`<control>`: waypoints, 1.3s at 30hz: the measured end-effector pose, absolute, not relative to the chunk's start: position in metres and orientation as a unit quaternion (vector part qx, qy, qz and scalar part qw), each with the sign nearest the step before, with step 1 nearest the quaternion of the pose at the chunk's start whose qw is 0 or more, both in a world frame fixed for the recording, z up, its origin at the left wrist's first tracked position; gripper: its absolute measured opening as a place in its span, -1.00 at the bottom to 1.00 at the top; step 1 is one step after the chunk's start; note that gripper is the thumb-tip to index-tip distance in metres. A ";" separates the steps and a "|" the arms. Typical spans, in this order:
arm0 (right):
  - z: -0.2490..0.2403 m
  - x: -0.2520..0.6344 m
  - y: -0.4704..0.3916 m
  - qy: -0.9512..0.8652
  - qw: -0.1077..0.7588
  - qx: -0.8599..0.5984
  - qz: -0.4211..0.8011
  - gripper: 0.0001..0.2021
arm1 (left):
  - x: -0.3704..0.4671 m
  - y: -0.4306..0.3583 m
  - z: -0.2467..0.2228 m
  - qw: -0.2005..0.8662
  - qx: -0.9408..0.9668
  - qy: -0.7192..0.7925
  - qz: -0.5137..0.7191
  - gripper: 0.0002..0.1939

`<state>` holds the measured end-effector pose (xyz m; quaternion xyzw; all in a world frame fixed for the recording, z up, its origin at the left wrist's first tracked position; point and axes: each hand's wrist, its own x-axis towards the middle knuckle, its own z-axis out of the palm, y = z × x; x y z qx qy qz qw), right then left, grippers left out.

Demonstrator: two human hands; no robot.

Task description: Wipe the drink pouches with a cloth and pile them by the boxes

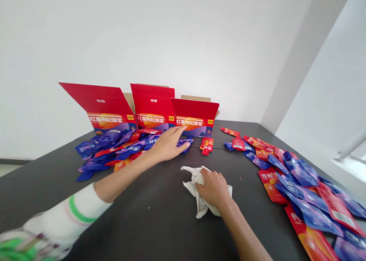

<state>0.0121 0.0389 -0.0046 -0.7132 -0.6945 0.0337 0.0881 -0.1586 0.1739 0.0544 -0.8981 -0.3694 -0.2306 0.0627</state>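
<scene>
My right hand grips a crumpled white cloth lying on the dark table top. Its fingers are bunched over the fabric. My left hand reaches forward with its fingers stretched out and holds nothing that I can see. It is nearest to the right end of a heap of blue and red pouches; whether it touches them I cannot tell. Just right of its fingertips lies a small red pouch.
Three open boxes, a left one, a middle one and a right one, stand at the back with red lids raised. Another spread of red and blue pouches runs along the table's right side. A white wall rises behind.
</scene>
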 end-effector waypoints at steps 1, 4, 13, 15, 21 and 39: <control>-0.004 0.012 0.039 -0.695 0.088 -0.713 0.036 -0.71 | -0.133 0.171 0.050 0.030 -0.918 -0.342 -0.200 -0.31; -0.004 0.013 0.038 -0.693 0.095 -0.713 0.041 -0.71 | -0.067 0.174 0.027 -0.069 -0.940 -0.329 -0.060 -0.14; -0.005 0.016 0.038 -0.702 0.106 -0.703 0.040 -0.73 | -0.027 0.199 -0.019 -0.040 -0.924 -0.372 -0.074 -0.50; -0.003 0.017 0.038 -0.702 0.106 -0.702 0.044 -0.72 | -0.041 0.193 -0.010 -0.026 -0.927 -0.363 -0.091 -0.40; 0.008 0.034 0.035 -0.646 0.106 -0.753 0.066 -0.69 | -0.125 0.145 0.023 0.035 -0.932 -0.307 -0.191 -0.31; 0.001 -0.043 0.011 -0.761 0.110 -0.639 0.028 -0.71 | -0.250 0.030 -0.012 -0.203 -0.936 -0.238 -0.162 -0.77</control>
